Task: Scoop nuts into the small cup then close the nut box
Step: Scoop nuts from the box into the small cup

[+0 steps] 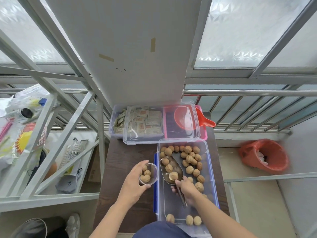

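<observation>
Three walnuts ride in your metal scoop [171,170] in the head view, and a few sit already in the small cup [148,173]. Your left hand [135,184] is wrapped around that cup, holding it just off the box's left edge, at nine o'clock from the scoop. Your right hand [186,190] is clenched on the scoop's handle, bowl pointing to twelve o'clock, low inside the nut box [210,169].

Watch the mouths: the scoop's bowl looks wider than the cup's rim, so a quick tip could send a walnut bouncing off the lip onto the worktop [123,160], or over its edge to the floor. Walnuts [189,159] are round and hard; they'll roll. The cup looks light and clear-walled, so a knock from the scoop could jolt it in your grip.

One more hazard: the lid [161,122] lies at twelve o'clock, across the far boxes. Any walnut heaped above the rim would likely stop it seating.
</observation>
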Tool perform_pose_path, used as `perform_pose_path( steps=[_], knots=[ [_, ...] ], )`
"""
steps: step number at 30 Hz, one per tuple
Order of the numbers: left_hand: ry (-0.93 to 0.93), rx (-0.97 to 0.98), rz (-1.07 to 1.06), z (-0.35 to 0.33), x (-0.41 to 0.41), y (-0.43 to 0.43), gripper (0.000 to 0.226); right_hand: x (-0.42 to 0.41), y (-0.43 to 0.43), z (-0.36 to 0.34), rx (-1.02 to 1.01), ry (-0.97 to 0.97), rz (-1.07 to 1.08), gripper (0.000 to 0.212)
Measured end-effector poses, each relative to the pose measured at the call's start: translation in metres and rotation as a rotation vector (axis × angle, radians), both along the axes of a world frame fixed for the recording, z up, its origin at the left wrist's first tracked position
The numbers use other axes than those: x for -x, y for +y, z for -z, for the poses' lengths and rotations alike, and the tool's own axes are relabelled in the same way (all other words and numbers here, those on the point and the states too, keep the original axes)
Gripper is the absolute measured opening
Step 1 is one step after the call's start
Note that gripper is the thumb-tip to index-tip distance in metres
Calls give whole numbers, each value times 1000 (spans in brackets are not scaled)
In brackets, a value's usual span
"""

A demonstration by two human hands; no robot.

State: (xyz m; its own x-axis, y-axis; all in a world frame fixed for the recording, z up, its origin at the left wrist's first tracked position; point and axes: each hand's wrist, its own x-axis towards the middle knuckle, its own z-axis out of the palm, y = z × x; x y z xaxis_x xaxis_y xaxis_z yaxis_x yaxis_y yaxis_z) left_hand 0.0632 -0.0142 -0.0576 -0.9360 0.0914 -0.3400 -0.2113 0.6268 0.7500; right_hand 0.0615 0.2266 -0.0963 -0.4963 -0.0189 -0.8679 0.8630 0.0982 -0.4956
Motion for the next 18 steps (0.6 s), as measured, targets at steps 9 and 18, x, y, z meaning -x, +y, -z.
perform_pose_path(
  steps=[9, 18],
  knots=[
    [-6, -8, -4, 2, 1, -3, 95, -19, 28, -45, -10, 45, -157, 20],
    [-3, -67, -30, -3, -1, -2, 91, -24, 22, -122, -111, 208, -348, 18]
  ],
)
